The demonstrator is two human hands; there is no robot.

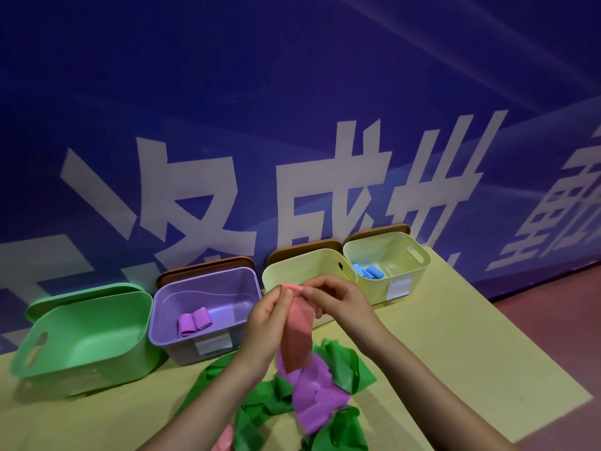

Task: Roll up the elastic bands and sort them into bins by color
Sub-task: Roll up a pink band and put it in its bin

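My left hand [268, 323] and my right hand [338, 299] both pinch the top end of a pink elastic band [297, 333], which hangs down between them above a loose pile. The pile holds a purple band [317, 397] and several green bands [257, 395]. A second pink band [224, 439] peeks out at the bottom edge. Behind stand a green bin [81, 340], a purple bin [205, 307] holding two purple rolls [194, 320], a pale yellow bin [304, 268] and another pale yellow bin [387, 265] with blue rolls [367, 271].
The bins stand in a row on a yellow table [455, 369] against a blue wall [292, 109] with large white characters. Brown lids [205, 267] lean behind three bins. The table's right edge drops to a reddish floor [553, 336].
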